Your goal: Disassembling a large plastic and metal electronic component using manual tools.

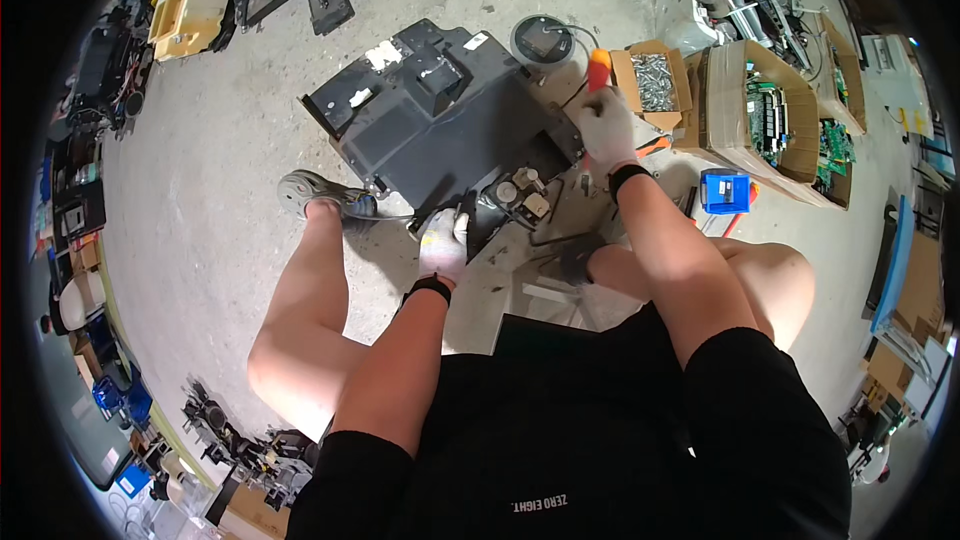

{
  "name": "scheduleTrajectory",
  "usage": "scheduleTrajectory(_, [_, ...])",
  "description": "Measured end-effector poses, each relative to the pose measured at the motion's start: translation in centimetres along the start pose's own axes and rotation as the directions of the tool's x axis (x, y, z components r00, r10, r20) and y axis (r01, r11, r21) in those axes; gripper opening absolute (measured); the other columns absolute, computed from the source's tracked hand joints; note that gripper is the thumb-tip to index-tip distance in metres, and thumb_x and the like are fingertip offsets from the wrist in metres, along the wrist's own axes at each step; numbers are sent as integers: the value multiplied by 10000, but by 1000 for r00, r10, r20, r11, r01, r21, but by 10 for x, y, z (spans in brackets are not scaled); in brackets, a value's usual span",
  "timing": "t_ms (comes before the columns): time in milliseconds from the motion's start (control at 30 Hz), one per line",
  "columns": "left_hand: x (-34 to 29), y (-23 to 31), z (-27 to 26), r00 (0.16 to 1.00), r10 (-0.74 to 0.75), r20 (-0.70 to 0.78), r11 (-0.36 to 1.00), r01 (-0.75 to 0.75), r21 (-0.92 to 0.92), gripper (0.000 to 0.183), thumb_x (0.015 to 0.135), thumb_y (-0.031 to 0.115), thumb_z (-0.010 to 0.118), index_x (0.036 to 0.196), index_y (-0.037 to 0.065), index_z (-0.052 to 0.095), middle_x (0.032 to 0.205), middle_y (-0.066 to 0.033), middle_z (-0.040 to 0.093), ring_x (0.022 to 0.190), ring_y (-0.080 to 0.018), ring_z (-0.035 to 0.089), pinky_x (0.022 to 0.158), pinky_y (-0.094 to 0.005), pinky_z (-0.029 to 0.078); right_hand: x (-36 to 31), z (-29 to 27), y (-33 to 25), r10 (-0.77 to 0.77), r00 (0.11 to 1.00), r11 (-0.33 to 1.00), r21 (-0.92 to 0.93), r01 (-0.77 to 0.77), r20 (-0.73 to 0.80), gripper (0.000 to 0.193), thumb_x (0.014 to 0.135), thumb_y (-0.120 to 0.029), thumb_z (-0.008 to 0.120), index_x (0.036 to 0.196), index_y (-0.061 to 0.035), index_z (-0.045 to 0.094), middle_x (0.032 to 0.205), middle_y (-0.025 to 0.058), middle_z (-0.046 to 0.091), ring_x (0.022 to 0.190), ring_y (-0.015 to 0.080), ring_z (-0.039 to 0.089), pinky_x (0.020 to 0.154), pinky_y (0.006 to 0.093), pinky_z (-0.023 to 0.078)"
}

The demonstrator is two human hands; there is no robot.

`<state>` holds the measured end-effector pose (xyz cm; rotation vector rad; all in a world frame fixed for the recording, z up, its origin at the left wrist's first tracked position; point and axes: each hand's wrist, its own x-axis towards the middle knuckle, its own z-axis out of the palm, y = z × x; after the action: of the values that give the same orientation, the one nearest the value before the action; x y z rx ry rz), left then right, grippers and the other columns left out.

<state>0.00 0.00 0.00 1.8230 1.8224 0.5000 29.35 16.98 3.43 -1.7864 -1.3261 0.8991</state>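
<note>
On the floor before me lies a large flat black plastic housing (430,130), like a casing from a machine, with white labels on it. A small metal-and-plastic motor assembly (522,194) sits along its near right edge. My left hand (443,245), in a white glove, is closed on the black part at the housing's near edge; a thin dark rod or cable runs leftward beside it. My right hand (607,128), also gloved, is closed at the housing's right side around a red-and-orange handled tool (599,70); the tool's working end is hidden.
A round dark dish (542,41) with a cable stands beyond the housing. To the right are a carton of screws (655,83), a carton of circuit boards (768,115) and a blue bin (725,191). A yellowish plastic tray (193,5) and black parts lie far left. My feet flank the housing.
</note>
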Motion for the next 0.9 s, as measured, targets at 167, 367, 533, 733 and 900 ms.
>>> scheduleTrajectory(167, [-5, 2, -11, 996, -83, 27, 996, 83, -20, 339, 1031, 289, 573, 1105, -27, 671, 1056, -254, 690, 1008, -448, 642, 897, -497, 517, -45, 24, -50, 140, 827, 922, 232, -309, 545, 205, 858, -113, 598, 994, 22, 670, 853, 168, 716, 805, 244, 721, 756, 378, 568])
scheduleTrajectory(367, [-5, 8, 2, 991, -130, 18, 989, 131, -71, 277, 1017, 247, 557, 1071, 0, 669, 1034, -246, 683, 1024, -446, 631, 902, -517, 506, -129, 55, -28, 209, 549, 953, -43, -299, 809, 388, 876, -143, 638, 1220, 21, 571, 937, 146, 670, 845, 267, 684, 784, 388, 568])
scheduleTrajectory(533, [2, 14, 3, 981, -182, 68, 972, 190, -140, 261, 1034, 238, 504, 1068, 15, 634, 1039, -251, 674, 1014, -453, 635, 875, -528, 506, -140, 73, -14, 317, 686, 948, -219, -229, 655, 485, 892, -118, 604, 1358, -43, 492, 967, 136, 647, 834, 225, 667, 726, 363, 553])
scheduleTrajectory(733, [-11, 3, 2, 992, -125, 36, 991, 126, -42, 335, 1064, 334, 463, 1092, 38, 619, 1047, -219, 700, 1029, -403, 662, 902, -507, 522, -147, 60, -69, 349, 469, 873, -100, -477, 811, 518, 897, -76, 535, 1414, -91, 506, 979, 114, 649, 800, 213, 645, 712, 338, 520])
scheduleTrajectory(900, [-3, 8, -3, 981, -138, 138, 984, 151, -95, 357, 1045, 341, 496, 1135, 41, 668, 1128, -198, 708, 1087, -386, 654, 956, -486, 514, -118, 64, -47, 263, 529, 955, -296, -23, 807, 492, 910, -125, 567, 1399, -79, 544, 1049, 182, 687, 883, 252, 683, 795, 359, 538])
